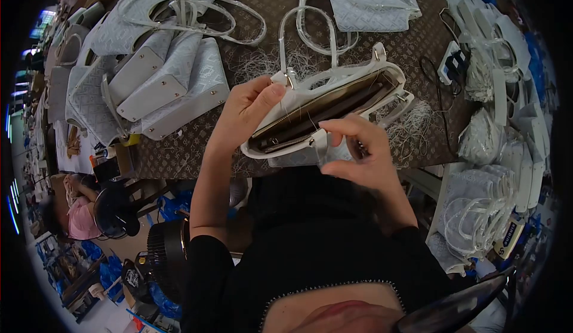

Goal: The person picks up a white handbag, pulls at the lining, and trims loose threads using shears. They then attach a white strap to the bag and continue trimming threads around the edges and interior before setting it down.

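A white handbag [382,70] stands tilted before me with its zipped top open, showing a brown lining [334,109]. My left hand [253,106] is closed on its left end, thumb lying by the base of a handle wrapped in clear plastic [282,40]. Over the near rim, my right hand [364,148] has thumb and forefinger apart. Its forefinger tip reaches a white tab [319,139] on that rim, where a fine loose thread shows. The remaining right fingers curl toward the palm.
Several white patterned handbags [173,85] pile up at left on the brown patterned table [250,55]. More bags [373,2] lie at the back. Thread scraps [412,124] gather beside my bag. Wrapped handles [474,219] hang at right. A fan [167,249] and a seated person [80,213] are lower left.
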The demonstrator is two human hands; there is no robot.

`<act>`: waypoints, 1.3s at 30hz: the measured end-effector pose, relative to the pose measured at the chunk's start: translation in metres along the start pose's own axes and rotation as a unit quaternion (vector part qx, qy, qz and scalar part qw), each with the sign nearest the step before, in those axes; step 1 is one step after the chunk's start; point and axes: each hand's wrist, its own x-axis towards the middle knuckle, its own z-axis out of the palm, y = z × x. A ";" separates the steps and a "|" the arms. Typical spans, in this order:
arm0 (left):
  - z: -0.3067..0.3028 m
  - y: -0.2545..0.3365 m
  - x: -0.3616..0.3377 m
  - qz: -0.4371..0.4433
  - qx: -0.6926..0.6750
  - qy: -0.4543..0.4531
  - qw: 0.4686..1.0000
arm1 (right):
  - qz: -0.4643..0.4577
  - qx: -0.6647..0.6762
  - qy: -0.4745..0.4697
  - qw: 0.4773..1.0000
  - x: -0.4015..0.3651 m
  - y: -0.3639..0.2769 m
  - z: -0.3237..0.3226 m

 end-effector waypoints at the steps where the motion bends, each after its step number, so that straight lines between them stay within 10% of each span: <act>1: 0.001 0.004 -0.002 0.035 0.046 0.020 0.998 | -0.021 -0.110 -0.005 0.994 0.001 -0.004 0.007; 4: -0.002 0.015 -0.027 0.243 0.202 0.173 0.933 | -0.075 -0.105 0.043 0.991 -0.003 0.008 0.012; 9: 0.024 0.025 -0.078 -0.153 -0.079 -0.167 0.971 | -0.186 -0.144 0.025 0.972 -0.010 0.027 0.014; 18: 0.057 -0.017 -0.087 -0.184 -0.246 -0.140 0.941 | -0.231 -0.115 -0.087 0.962 -0.033 0.032 0.011; 23: 0.058 -0.018 -0.082 -0.177 -0.244 -0.130 0.944 | 0.241 0.207 -0.012 0.948 -0.058 -0.001 -0.006; 27: 0.061 -0.025 -0.082 -0.174 -0.213 -0.109 0.955 | 0.405 0.151 -0.122 0.894 -0.047 -0.023 -0.012; 39: 0.067 -0.038 -0.083 -0.107 -0.097 -0.097 0.985 | 0.444 0.145 -0.147 0.872 -0.039 -0.018 0.006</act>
